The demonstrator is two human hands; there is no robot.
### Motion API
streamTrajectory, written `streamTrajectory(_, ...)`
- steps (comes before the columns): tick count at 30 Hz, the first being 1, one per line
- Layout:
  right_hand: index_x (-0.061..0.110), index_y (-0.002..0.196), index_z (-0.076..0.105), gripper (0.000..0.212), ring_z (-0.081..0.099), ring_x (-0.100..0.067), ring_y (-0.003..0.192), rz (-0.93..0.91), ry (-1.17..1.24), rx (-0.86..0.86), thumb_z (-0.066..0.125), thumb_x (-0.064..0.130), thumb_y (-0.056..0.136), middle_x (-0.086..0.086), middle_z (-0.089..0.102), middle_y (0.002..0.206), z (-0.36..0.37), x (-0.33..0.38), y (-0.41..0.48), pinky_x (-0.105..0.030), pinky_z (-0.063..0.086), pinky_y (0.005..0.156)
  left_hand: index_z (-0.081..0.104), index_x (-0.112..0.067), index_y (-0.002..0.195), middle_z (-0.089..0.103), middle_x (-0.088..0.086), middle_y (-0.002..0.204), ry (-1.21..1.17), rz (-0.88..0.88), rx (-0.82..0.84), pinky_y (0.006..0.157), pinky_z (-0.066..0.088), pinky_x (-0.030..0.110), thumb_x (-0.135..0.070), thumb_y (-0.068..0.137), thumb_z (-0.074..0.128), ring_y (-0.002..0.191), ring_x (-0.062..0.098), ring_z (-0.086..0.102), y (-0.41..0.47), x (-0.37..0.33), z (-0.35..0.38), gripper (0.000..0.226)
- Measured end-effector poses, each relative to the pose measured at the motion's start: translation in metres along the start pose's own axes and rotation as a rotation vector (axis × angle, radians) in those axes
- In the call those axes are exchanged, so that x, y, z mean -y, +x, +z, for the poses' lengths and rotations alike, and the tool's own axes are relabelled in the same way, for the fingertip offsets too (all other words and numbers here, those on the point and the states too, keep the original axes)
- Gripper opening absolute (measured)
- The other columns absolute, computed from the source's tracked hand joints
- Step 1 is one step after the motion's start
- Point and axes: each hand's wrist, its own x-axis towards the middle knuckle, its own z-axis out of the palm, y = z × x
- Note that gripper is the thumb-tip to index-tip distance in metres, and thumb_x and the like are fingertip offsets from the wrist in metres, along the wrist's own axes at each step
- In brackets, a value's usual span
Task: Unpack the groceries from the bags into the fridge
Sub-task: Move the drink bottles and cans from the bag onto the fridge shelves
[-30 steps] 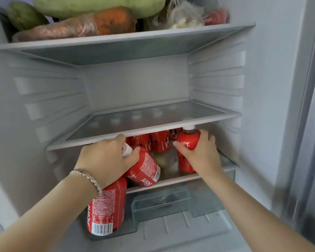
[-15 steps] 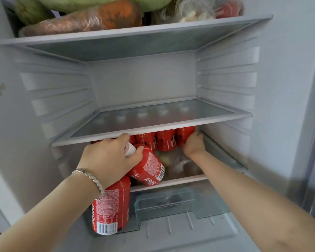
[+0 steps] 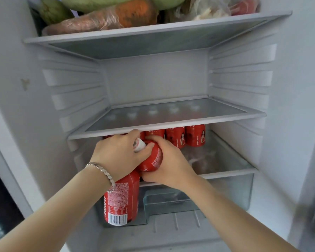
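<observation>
My left hand (image 3: 120, 155) holds two red juice bottles by their tops in front of the fridge's lower shelf (image 3: 225, 174). One bottle (image 3: 152, 158) lies tilted with its white cap between my fingers. The other bottle (image 3: 121, 199) hangs straight down below my wrist. My right hand (image 3: 168, 167) grips the tilted bottle from the right side. Several more red bottles (image 3: 185, 136) stand in a row at the back of that shelf, under the glass middle shelf (image 3: 167, 124).
The top shelf (image 3: 153, 36) carries a wrapped carrot (image 3: 116, 18), green vegetables and bagged food. A clear plastic bag (image 3: 202, 159) lies on the lower shelf in front of the bottles. A transparent drawer (image 3: 171, 200) sits underneath. The fridge wall rises on the right.
My right hand has let go of the bottle it set at the back right and come left onto the tilted bottle in my left hand. The camera has moved closer.
</observation>
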Motion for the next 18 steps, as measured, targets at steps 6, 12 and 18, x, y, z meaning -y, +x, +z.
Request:
streamTrajectory(6, 0.044, 0.103, 0.048, 0.056, 0.061, 0.007, 0.087, 0.039, 0.200, 0.026, 0.083, 0.022, 0.065, 0.020, 0.062, 0.096, 0.002, 0.003, -0.008, -0.009, 0.047, 0.072, 0.054, -0.016, 0.071, 0.057, -0.005, 0.060, -0.115, -0.134, -0.106, 0.051, 0.038, 0.024, -0.083, 0.058, 0.017, 0.059, 0.013, 0.054, -0.004, 0.016, -0.010, 0.077)
streamTrajectory(12, 0.041, 0.102, 0.049, 0.056, 0.062, 0.001, 0.092, 0.061, 0.252, -0.013, 0.083, 0.018, 0.064, 0.015, 0.064, 0.102, 0.013, 0.003, 0.004, -0.014, 0.047, 0.079, 0.045, -0.016, 0.058, 0.049, -0.005, 0.050, -0.172, -0.252, -0.369, 0.046, 0.025, 0.022, -0.057, 0.087, 0.039, 0.049, 0.010, 0.042, 0.011, 0.023, -0.013, 0.050)
streamTrajectory(18, 0.040, 0.102, 0.049, 0.055, 0.062, 0.004, 0.089, 0.072, 0.261, 0.023, 0.083, 0.020, 0.065, 0.016, 0.064, 0.100, 0.013, 0.001, 0.009, -0.008, 0.045, 0.071, 0.029, -0.019, 0.054, 0.031, -0.010, 0.043, -0.129, -0.115, -0.642, 0.043, 0.018, 0.011, -0.038, 0.088, 0.041, 0.032, 0.017, 0.031, 0.003, 0.030, 0.016, 0.040)
